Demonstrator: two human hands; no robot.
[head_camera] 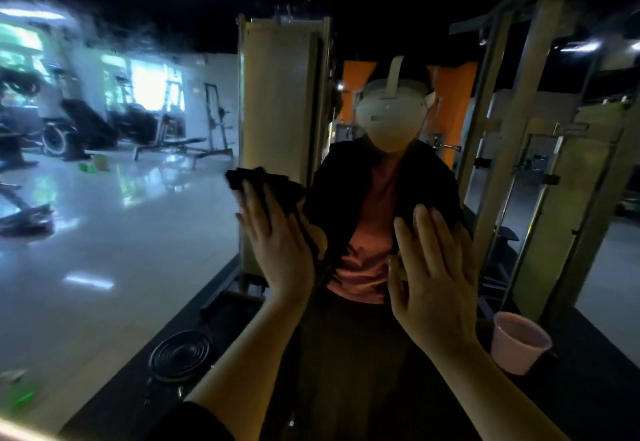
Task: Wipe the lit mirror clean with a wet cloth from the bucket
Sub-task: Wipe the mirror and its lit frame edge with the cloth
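The cloth (pixel 263 186) is black, the bucket (pixel 516 345) is pink, the shirt (pixel 372 232) in the mirror is pink under a black jacket (pixel 341 184), and the floor (pixel 114 232) is shiny white.

A gym: treadmills (pixel 131 118), a flat bench (pixel 180 148) and weight-stack machines (pixel 280 135) stand on a glossy floor (pixel 114 232)

Both hands are raised flat against the mirror (pixel 104 215). The left hand (pixel 277 246) presses a dark cloth (pixel 263 184) to the glass with straight fingers; the right hand (pixel 433 274) lies open beside it. A pink bucket (pixel 519 343) shows at lower right.
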